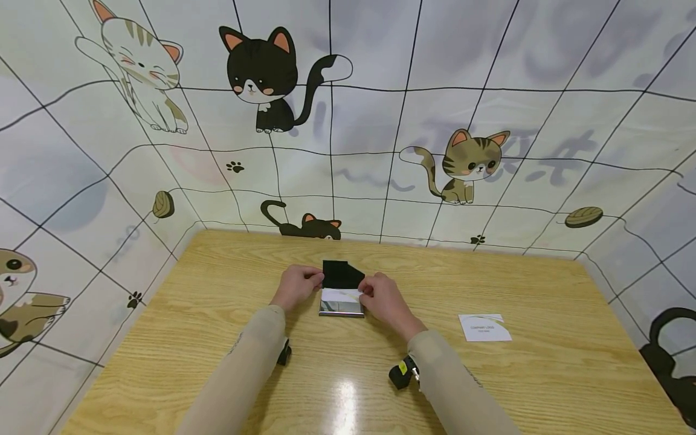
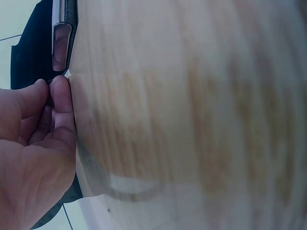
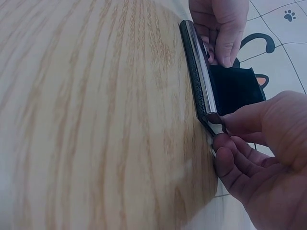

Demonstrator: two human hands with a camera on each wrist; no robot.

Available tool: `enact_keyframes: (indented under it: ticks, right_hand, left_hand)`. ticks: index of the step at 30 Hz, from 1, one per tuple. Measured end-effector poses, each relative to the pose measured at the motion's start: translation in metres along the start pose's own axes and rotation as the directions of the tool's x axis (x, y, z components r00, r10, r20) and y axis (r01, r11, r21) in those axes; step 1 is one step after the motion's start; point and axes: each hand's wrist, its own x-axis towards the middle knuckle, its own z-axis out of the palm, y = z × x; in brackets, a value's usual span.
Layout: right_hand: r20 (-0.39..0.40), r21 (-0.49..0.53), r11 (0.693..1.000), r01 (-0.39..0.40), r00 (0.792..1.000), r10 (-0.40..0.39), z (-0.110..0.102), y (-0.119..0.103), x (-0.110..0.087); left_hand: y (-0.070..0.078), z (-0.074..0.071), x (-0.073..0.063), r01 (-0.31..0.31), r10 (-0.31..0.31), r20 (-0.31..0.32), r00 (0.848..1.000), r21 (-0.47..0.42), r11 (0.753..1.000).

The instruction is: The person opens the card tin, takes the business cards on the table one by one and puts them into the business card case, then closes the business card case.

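Observation:
A business card case lies open on the table, its black flap [image 1: 338, 275] standing up at the far side and its shiny metal holder [image 1: 341, 309] nearer me. Partly over the holder is a white business card [image 1: 338, 295]. My left hand [image 1: 296, 286] pinches the flap's left edge between thumb and fingers, low by the hinge. On the other side, my right hand [image 1: 387, 301] pinches the card at its right end, beside the holder. The right wrist view shows those fingertips [image 3: 224, 155] right at the end of the metal holder [image 3: 201, 72].
Another white business card [image 1: 484, 328] with printed text lies flat to the right on the wooden table [image 1: 549, 302]. Behind the table's back edge rises a wall with cartoon cats [image 1: 261, 78]. Black wrist cameras [image 1: 401, 373] hang below both sleeves.

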Motion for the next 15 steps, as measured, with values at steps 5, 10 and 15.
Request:
enact_keyframes:
  ticks: [5, 10, 15]
  right_hand:
    - [-0.001, 0.013, 1.000, -0.003, 1.000, 0.003, -0.001, -0.001, -0.001]
    - [-0.002, 0.047, 0.999, -0.010, 1.000, 0.010, -0.006, 0.002, -0.004]
    - [-0.031, 0.050, 0.999, -0.019, 0.999, 0.021, -0.016, 0.010, -0.008]
  left_hand:
    - [0.000, 0.000, 0.000, -0.006, 0.006, -0.008, 1.000, -0.014, 1.000]
    - [0.000, 0.000, -0.001, -0.011, 0.011, -0.007, 1.000, -0.021, 1.000]
    - [-0.001, 0.000, -0.001, -0.013, 0.013, -0.008, 1.000, -0.017, 1.000]
